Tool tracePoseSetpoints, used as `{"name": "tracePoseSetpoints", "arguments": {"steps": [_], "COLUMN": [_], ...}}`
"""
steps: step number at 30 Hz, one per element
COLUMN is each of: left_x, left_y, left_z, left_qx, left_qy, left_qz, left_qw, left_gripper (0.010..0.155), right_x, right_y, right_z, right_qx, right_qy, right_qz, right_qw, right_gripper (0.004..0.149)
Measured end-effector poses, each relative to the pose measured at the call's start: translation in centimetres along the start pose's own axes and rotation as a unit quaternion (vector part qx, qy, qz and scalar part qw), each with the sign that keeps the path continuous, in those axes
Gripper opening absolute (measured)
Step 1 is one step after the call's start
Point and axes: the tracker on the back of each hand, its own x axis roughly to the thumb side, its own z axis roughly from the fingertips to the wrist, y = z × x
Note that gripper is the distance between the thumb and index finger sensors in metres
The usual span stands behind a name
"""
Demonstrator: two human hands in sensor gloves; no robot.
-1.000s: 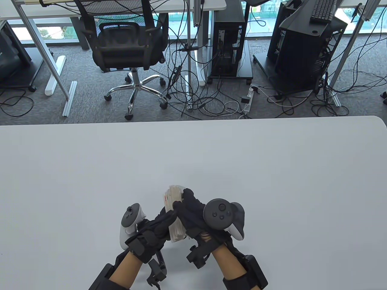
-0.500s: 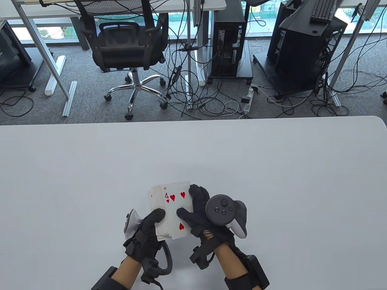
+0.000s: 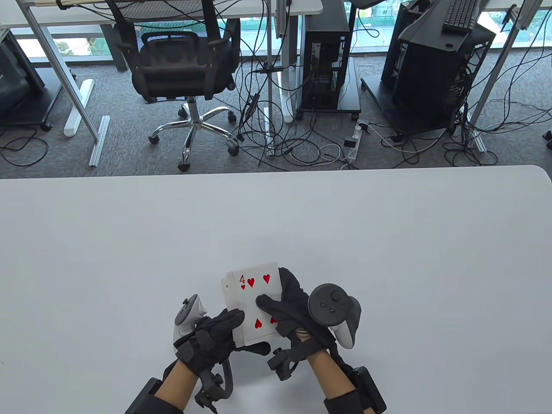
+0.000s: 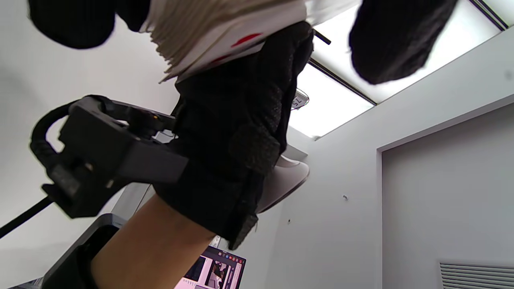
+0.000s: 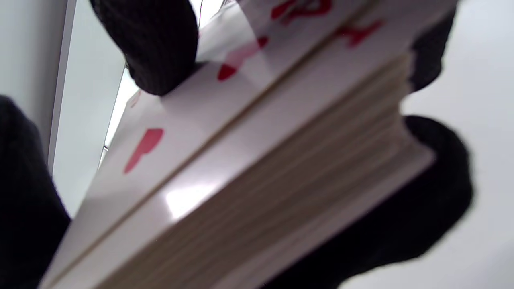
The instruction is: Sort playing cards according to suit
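Deck held face-up near surface's near edge.
Left hand (image 3: 215,334) grips deck (image 3: 250,302); right hand (image 3: 286,308) pinches top card, four of hearts (image 3: 254,297).

The white table (image 3: 129,241) is viewed from above and behind, facing the office floor beyond it. The card deck (image 4: 209,36) is seen from just beneath, ceilingward, in the left wrist view; its edge (image 5: 281,176) fills the right wrist view.

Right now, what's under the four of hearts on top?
Under the four of hearts sits the rest of the deck, its stacked edges showing in both wrist views. Those cards' faces are covered, so their suits cannot be read.
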Motion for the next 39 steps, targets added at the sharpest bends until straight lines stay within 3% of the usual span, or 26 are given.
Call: {"name": "tracePoseSetpoints", "arguments": {"steps": [4, 11, 15, 18, 20, 26, 30, 35, 39], "left_x": [-0.5, 0.5, 1.2, 1.4, 1.8, 2.4, 2.1, 2.9, 3.2], "left_y": [-0.2, -0.4, 0.1, 0.1, -0.1, 1.2, 2.3, 3.1, 3.6], "left_z": [-0.1, 0.0, 0.5, 0.8, 1.2, 3.2, 4.6, 5.2, 5.5], "left_qx": [0.035, 0.038, 0.056, 0.045, 0.036, 0.101, 0.126, 0.138, 0.144], "left_qy": [-0.021, -0.048, -0.045, -0.058, -0.061, -0.064, -0.07, -0.083, -0.096], "left_qz": [0.032, 0.028, 0.013, 0.035, 0.04, -0.016, 0.014, 0.016, 0.024], "left_qw": [0.999, 0.998, 0.997, 0.997, 0.997, 0.993, 0.989, 0.987, 0.985], "left_gripper": [0.066, 0.063, 0.064, 0.068, 0.071, 0.065, 0.064, 0.063, 0.063], "right_x": [0.8, 0.7, 1.6, 1.1, 0.8, 0.3, -0.6, -4.0, -6.7], "right_y": [0.1, -1.0, -0.7, -0.6, -0.6, 0.7, -0.2, -0.3, 2.2], "right_z": [0.2, 0.0, 0.2, 0.3, 0.0, -1.4, -5.2, -9.5, -10.9], "right_qx": [-0.02, 0.037, 0.042, -0.035, -0.016, 0.019, -0.003, -0.003, 0.001], "right_qy": [-0.031, -0.034, -0.049, -0.04, -0.047, -0.035, 0.012, 0.142, 0.202], "right_qz": [0.048, 0.014, 0.067, -0.02, -0.05, -0.072, -0.032, -0.127, 0.013], "right_qw": [0.998, 0.999, 0.996, 0.998, 0.997, 0.997, 0.999, 0.982, 0.979], "right_gripper": [0.077, 0.095, 0.079, 0.058, 0.05, 0.042, 0.041, 0.04, 0.04]}}
